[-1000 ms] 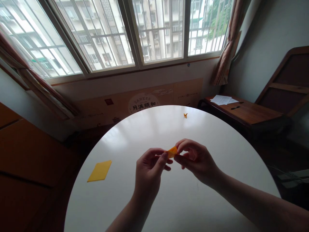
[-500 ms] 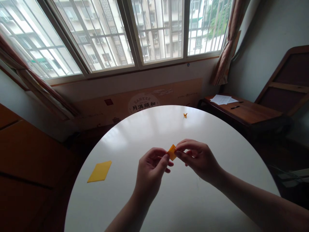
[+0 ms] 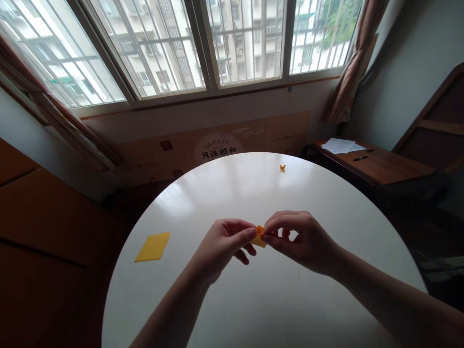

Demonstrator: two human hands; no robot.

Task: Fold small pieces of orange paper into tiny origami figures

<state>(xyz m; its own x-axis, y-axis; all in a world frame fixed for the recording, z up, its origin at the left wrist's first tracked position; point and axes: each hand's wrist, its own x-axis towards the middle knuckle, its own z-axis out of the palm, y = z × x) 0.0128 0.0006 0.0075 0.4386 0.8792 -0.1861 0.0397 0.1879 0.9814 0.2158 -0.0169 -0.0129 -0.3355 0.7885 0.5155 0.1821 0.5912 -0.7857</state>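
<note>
Over the middle of the round white table, both my hands pinch one small folded piece of orange paper. My left hand grips its left side between thumb and forefinger. My right hand grips its right side, fingers curled. Most of the piece is hidden by my fingertips. A stack of yellow square paper lies flat at the table's left edge. A tiny folded orange figure stands near the far edge.
A wooden side table at the right carries white sheets and a dark pen. Flat cardboard boxes lean on the wall under the barred window. Curtains hang at both sides.
The small orange piece has been turned and pressed tighter between my fingertips, so less of it shows. My hands sit slightly lower and my view has shifted a little.
</note>
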